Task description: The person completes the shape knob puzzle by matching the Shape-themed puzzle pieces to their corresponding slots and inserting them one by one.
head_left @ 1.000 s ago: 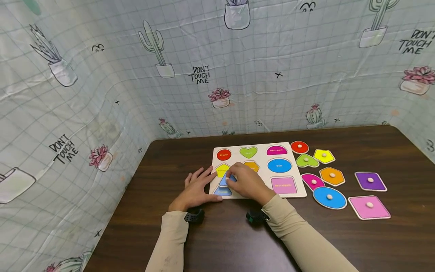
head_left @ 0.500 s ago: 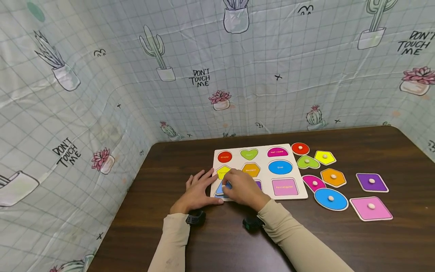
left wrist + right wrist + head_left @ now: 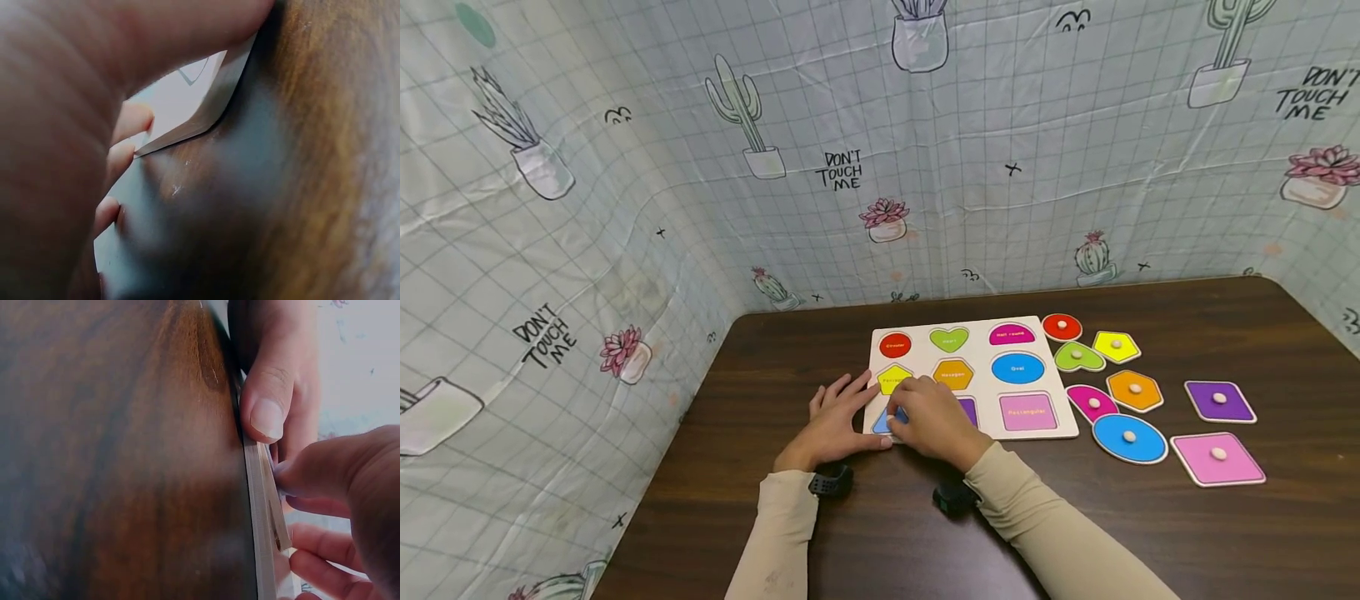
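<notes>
My right hand (image 3: 936, 419) pinches the blue triangle (image 3: 882, 424), under those fingertips; left hand (image 3: 833, 422) spread at edge of board (image 3: 921, 343).

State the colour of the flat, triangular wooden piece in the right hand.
The triangular piece is blue; the head view shows it best.

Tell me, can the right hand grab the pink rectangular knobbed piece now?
Probably not yet: the right hand holds the flat blue triangular piece, though nothing covers the pink rectangular knobbed piece.
</notes>
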`<state>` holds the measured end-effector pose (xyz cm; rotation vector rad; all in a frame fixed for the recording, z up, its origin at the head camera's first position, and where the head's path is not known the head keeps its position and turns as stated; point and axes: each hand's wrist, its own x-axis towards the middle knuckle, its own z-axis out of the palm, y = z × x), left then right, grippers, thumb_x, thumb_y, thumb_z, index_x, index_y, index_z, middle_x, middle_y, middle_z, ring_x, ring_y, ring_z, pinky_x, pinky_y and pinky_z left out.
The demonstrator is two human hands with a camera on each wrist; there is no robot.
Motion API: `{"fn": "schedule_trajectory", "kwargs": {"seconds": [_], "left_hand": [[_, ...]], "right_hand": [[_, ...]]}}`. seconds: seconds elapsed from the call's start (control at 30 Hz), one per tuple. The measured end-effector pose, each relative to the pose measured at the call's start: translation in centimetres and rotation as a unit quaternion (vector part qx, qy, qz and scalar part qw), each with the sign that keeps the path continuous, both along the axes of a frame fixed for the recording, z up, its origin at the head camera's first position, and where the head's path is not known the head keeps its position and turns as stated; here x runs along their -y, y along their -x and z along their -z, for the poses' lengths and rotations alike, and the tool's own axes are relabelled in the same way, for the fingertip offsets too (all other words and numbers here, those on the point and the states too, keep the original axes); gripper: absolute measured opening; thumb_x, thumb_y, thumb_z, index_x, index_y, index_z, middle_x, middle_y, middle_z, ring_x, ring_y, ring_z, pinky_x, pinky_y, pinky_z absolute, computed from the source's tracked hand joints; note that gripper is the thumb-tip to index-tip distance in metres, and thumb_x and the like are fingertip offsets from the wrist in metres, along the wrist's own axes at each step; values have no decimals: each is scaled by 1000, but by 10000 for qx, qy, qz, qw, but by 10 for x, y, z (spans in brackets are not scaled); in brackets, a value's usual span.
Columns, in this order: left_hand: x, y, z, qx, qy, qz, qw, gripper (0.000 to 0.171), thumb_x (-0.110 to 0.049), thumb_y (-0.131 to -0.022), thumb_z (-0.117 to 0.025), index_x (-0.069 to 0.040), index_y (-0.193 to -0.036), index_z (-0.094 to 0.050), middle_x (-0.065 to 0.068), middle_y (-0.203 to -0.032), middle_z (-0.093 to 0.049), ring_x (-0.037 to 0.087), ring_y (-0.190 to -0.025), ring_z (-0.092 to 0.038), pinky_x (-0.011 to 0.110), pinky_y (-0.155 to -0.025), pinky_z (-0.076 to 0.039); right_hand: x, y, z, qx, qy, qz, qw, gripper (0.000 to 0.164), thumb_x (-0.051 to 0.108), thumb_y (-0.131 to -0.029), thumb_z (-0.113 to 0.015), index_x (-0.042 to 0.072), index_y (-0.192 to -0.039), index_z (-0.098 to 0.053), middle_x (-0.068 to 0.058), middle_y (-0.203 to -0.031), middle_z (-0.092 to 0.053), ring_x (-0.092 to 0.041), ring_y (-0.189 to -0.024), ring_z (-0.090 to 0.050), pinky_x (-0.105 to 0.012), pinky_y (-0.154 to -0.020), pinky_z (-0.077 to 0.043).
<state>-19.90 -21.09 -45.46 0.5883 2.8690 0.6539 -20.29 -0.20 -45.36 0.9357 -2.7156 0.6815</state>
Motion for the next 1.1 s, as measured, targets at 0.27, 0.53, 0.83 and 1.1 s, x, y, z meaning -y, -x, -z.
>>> {"fn": "schedule_trajectory", "kwargs": {"seconds": [0.27,0.53,0.83,1.1], "left_hand": [[0,-1,0,-1,-11,-35,10000,90,-61,-81,-74,-21,-155,-42,-1,-165,-23,33,-151,-13,65,-115,-1],[-1,-1,-1,-28,-40,-17,10000,88,-60,-81,-72,-21,-154,-43,-1,-165,-24,32,-151,-13,65,-115,-1],[0,3,-1,-31,-12,77,10000,87,-62,-83,-69,-21,-155,-41,-2,-166,-21,31,-151,-12,65,-115,0],[1,1,-3,113,-190,78,9997,73,-52,-93,-61,-17,-155,-42,1,-166,-21,34,-151,-11,66,-114,2]], "right_hand": [[1,-2,0,-38,39,49,10000,12,28,-86,-76,16,-88,-77,-3,-101,-69,-23,-90,-60,-40,-83,-51],[1,-1,1,-37,30,137,9999,12,28,-85,-77,16,-88,-76,-3,-101,-69,-23,-89,-59,-39,-82,-50],[-2,2,0,246,19,76,9997,17,31,-85,-78,14,-90,-78,-6,-110,-69,-26,-97,-60,-43,-89,-50],[-10,5,-4,934,-80,-291,9952,24,29,-85,-78,13,-104,-78,-6,-122,-65,-28,-112,-57,-50,-98,-46]]}}
